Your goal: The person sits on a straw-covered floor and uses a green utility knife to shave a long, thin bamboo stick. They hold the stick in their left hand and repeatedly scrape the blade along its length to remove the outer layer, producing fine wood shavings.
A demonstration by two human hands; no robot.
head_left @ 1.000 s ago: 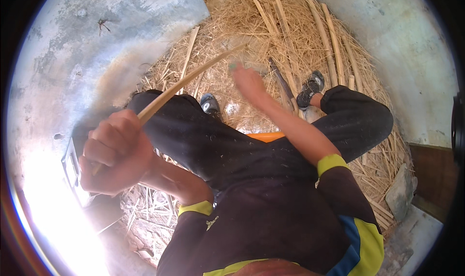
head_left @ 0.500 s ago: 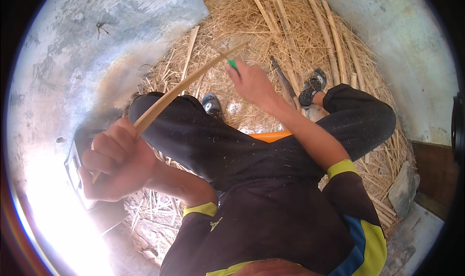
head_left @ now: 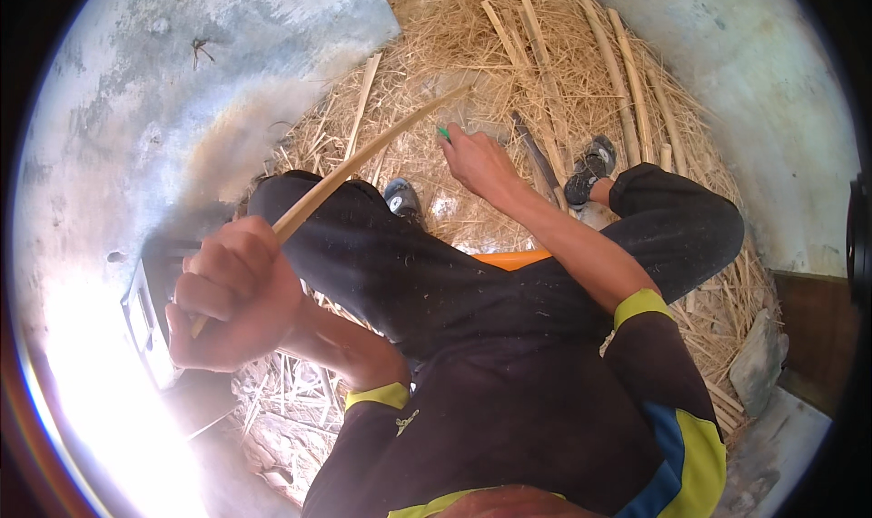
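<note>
My left hand [head_left: 241, 295] is closed around the lower end of a long, pale split-bamboo strip [head_left: 350, 168]. The strip slants up and away to the right, and its far tip hangs above the shavings. My right hand [head_left: 483, 162] is closed on a small tool with a green handle [head_left: 443, 133], likely a knife; its blade cannot be made out now. That hand is just right of the strip's upper part, with a small gap between them.
Thin shavings [head_left: 427, 54] cover the floor between my feet. Several bamboo lengths [head_left: 633, 82] lie at the far right, near a dark rod-like tool [head_left: 534, 150]. An orange seat edge [head_left: 513, 260] shows beneath me. Pale walls [head_left: 227, 54] stand close on both sides; a stone [head_left: 757, 359] lies at right.
My right hand has shifted slightly downward and to the right, drawing the green-handled tool off the strip's edge. My left hand has moved a little to the right with the strip, still gripping it.
</note>
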